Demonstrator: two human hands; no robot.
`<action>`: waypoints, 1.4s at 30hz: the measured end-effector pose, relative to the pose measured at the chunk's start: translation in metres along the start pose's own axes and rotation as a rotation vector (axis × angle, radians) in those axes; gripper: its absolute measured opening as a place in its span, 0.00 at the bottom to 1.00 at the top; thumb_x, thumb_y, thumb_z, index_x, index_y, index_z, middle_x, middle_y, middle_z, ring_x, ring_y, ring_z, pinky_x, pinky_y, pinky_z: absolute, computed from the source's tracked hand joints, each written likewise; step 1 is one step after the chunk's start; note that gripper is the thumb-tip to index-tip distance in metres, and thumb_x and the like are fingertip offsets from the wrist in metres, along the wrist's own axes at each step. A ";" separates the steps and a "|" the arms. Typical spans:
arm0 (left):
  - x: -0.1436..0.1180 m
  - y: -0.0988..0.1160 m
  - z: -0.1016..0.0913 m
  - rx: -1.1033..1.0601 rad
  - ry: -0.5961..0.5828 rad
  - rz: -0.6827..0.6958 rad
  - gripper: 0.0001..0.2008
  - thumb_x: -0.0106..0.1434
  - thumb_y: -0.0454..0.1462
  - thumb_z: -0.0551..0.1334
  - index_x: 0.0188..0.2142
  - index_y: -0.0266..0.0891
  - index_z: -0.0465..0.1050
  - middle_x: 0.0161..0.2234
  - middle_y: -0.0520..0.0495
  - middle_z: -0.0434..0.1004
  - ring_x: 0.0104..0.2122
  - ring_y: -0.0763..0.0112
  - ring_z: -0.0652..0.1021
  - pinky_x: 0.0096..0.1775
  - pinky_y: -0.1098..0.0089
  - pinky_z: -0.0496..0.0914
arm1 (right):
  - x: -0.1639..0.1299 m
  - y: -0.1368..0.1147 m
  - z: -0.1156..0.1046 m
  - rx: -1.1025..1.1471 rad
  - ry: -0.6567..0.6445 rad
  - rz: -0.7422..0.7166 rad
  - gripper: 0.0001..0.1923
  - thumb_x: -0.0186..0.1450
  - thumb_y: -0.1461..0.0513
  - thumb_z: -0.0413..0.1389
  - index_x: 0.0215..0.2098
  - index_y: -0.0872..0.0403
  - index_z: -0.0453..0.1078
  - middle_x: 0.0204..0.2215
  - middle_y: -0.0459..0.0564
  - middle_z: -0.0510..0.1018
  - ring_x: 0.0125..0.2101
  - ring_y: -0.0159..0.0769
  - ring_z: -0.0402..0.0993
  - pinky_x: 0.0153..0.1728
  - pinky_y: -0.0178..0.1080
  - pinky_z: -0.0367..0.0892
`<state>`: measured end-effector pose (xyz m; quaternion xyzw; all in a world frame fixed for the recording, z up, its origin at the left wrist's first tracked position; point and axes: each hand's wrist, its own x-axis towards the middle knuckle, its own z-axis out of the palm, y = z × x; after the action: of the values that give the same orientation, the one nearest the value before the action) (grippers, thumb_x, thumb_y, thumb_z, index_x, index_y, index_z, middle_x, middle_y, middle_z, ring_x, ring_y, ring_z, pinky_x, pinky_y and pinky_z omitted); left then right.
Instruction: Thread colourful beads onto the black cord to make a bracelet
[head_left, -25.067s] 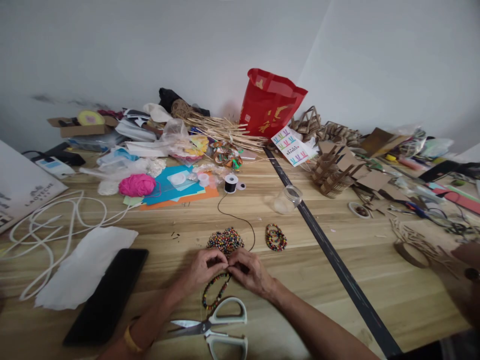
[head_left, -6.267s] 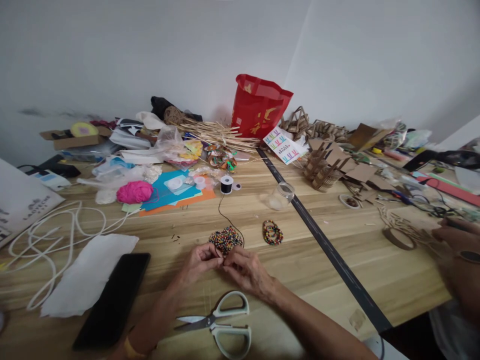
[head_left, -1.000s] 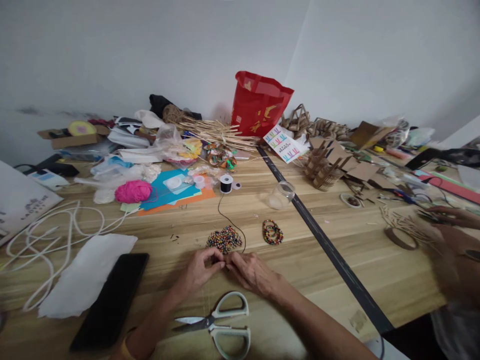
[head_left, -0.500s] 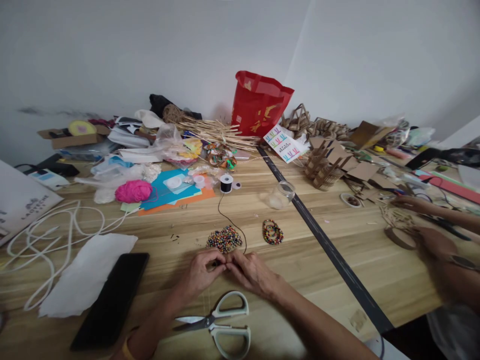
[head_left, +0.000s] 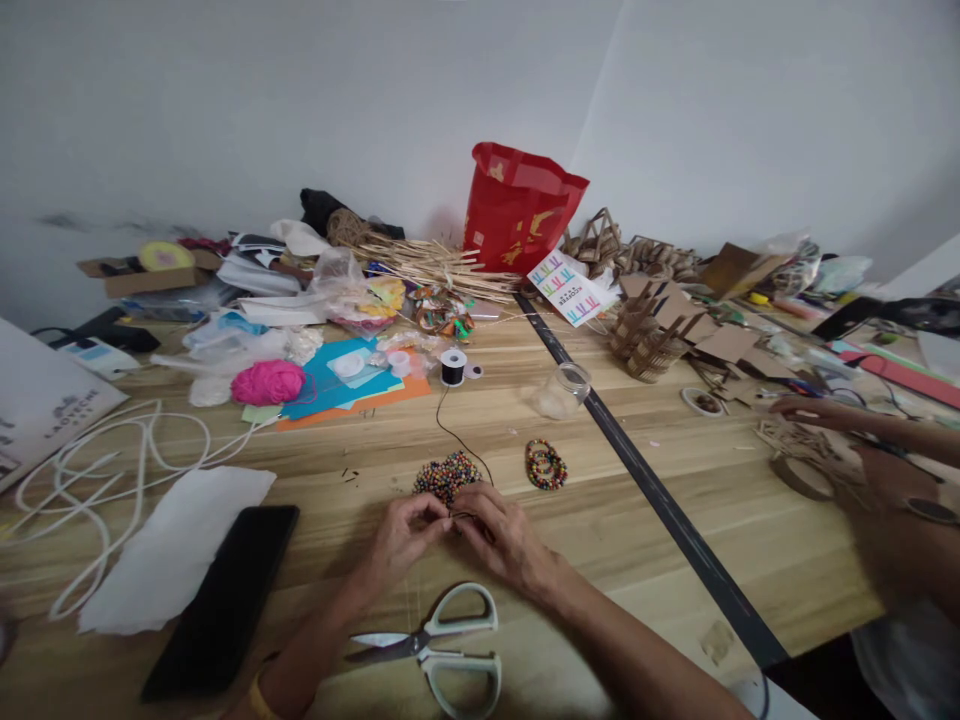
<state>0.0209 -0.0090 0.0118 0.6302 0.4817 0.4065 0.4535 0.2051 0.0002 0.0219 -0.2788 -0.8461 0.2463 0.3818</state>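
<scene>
My left hand (head_left: 409,535) and my right hand (head_left: 501,535) meet fingertip to fingertip just in front of a heap of small multicoloured beads (head_left: 444,475). Both are closed in a pinch on a thin black cord (head_left: 465,440), which runs back to a small white spool (head_left: 452,367) wound with black cord. Any bead between the fingertips is too small to make out. Right of the heap lie beaded bracelets (head_left: 546,465). Scissors (head_left: 424,640) with pale handles lie partly spread below my hands.
At left are a black phone (head_left: 221,600), white paper (head_left: 176,545) and a coiled white cable (head_left: 97,500). A clear jar (head_left: 562,390) stands beyond the bracelets. Pink yarn (head_left: 268,382) and a red bag (head_left: 521,205) are farther back. Another person's hands (head_left: 832,412) work at right.
My right hand's fingers have shifted and curled slightly, and a dark stretch of cord now shows between them. The left hand stays nearly in place. The other person's hands moved a little.
</scene>
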 end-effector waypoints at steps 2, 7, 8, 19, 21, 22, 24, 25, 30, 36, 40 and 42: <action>0.000 0.000 0.001 -0.036 -0.009 -0.020 0.07 0.53 0.38 0.62 0.23 0.36 0.72 0.22 0.51 0.75 0.26 0.70 0.73 0.30 0.73 0.67 | 0.000 0.001 0.002 0.043 -0.015 0.005 0.06 0.69 0.65 0.48 0.39 0.54 0.67 0.34 0.53 0.74 0.36 0.35 0.71 0.36 0.35 0.68; 0.002 -0.002 -0.001 -0.141 -0.096 -0.128 0.08 0.52 0.39 0.64 0.24 0.35 0.72 0.22 0.50 0.75 0.25 0.71 0.73 0.29 0.73 0.66 | 0.000 0.005 0.005 0.075 0.008 0.061 0.07 0.68 0.63 0.50 0.33 0.55 0.68 0.28 0.49 0.73 0.29 0.32 0.70 0.31 0.33 0.65; 0.002 -0.003 -0.001 -0.165 -0.103 -0.141 0.09 0.52 0.40 0.64 0.23 0.35 0.72 0.22 0.50 0.75 0.25 0.71 0.73 0.30 0.73 0.66 | 0.000 0.005 0.005 0.082 0.010 0.075 0.07 0.68 0.63 0.51 0.33 0.55 0.68 0.28 0.49 0.73 0.29 0.32 0.70 0.31 0.33 0.65; 0.004 -0.003 -0.002 -0.233 -0.109 -0.210 0.12 0.49 0.42 0.67 0.24 0.36 0.69 0.21 0.51 0.75 0.24 0.71 0.73 0.29 0.72 0.65 | 0.001 0.003 0.004 0.184 -0.046 0.252 0.06 0.65 0.61 0.54 0.32 0.56 0.69 0.26 0.47 0.74 0.27 0.30 0.68 0.27 0.31 0.62; 0.004 -0.002 -0.003 -0.228 -0.103 -0.206 0.12 0.49 0.42 0.67 0.24 0.36 0.69 0.21 0.52 0.74 0.24 0.71 0.73 0.29 0.72 0.65 | 0.002 0.002 0.002 0.222 -0.072 0.311 0.07 0.64 0.60 0.55 0.33 0.56 0.70 0.27 0.48 0.75 0.27 0.31 0.68 0.27 0.31 0.61; 0.004 -0.001 -0.003 -0.225 -0.104 -0.199 0.12 0.49 0.43 0.67 0.23 0.36 0.68 0.21 0.52 0.74 0.24 0.72 0.72 0.29 0.72 0.65 | 0.003 0.002 0.002 0.249 -0.080 0.341 0.08 0.64 0.59 0.56 0.33 0.56 0.71 0.27 0.48 0.75 0.27 0.31 0.68 0.26 0.31 0.61; 0.004 0.001 -0.003 -0.216 -0.113 -0.183 0.13 0.50 0.43 0.67 0.24 0.36 0.69 0.21 0.52 0.73 0.24 0.72 0.72 0.29 0.72 0.64 | 0.003 0.003 0.002 0.324 -0.084 0.396 0.09 0.63 0.57 0.57 0.33 0.57 0.72 0.27 0.48 0.75 0.27 0.31 0.68 0.27 0.31 0.60; 0.004 0.002 -0.003 -0.211 -0.119 -0.178 0.12 0.50 0.43 0.67 0.24 0.36 0.69 0.21 0.52 0.73 0.24 0.72 0.72 0.29 0.73 0.64 | 0.003 0.004 0.003 0.370 -0.079 0.422 0.10 0.62 0.57 0.58 0.32 0.57 0.72 0.26 0.47 0.75 0.27 0.31 0.68 0.27 0.31 0.60; 0.003 0.004 -0.002 -0.209 -0.135 -0.173 0.12 0.51 0.43 0.65 0.24 0.35 0.70 0.21 0.52 0.73 0.24 0.73 0.71 0.29 0.73 0.63 | 0.002 0.008 0.008 0.613 -0.044 0.536 0.15 0.58 0.53 0.61 0.29 0.58 0.71 0.24 0.46 0.74 0.25 0.30 0.67 0.26 0.32 0.61; 0.004 0.005 -0.003 -0.189 -0.159 -0.178 0.13 0.52 0.45 0.64 0.23 0.36 0.70 0.21 0.52 0.73 0.23 0.72 0.71 0.28 0.73 0.64 | 0.003 0.007 0.007 0.687 -0.059 0.585 0.16 0.56 0.53 0.62 0.28 0.59 0.71 0.22 0.45 0.74 0.23 0.28 0.65 0.26 0.31 0.59; 0.004 0.007 -0.002 -0.187 -0.149 -0.192 0.13 0.52 0.44 0.65 0.22 0.36 0.71 0.20 0.51 0.74 0.24 0.71 0.72 0.29 0.73 0.65 | 0.003 0.008 0.008 0.681 -0.052 0.597 0.16 0.56 0.53 0.61 0.27 0.58 0.71 0.21 0.45 0.73 0.22 0.28 0.64 0.25 0.31 0.58; 0.004 0.007 -0.002 -0.199 -0.139 -0.197 0.13 0.51 0.44 0.65 0.22 0.36 0.71 0.20 0.51 0.75 0.24 0.71 0.72 0.29 0.72 0.65 | 0.003 0.009 0.010 0.676 -0.047 0.600 0.16 0.56 0.53 0.61 0.27 0.58 0.70 0.21 0.45 0.73 0.22 0.28 0.64 0.24 0.31 0.57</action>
<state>0.0215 -0.0058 0.0195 0.5583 0.4662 0.3611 0.5835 0.1984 0.0064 0.0120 -0.3659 -0.6083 0.6147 0.3438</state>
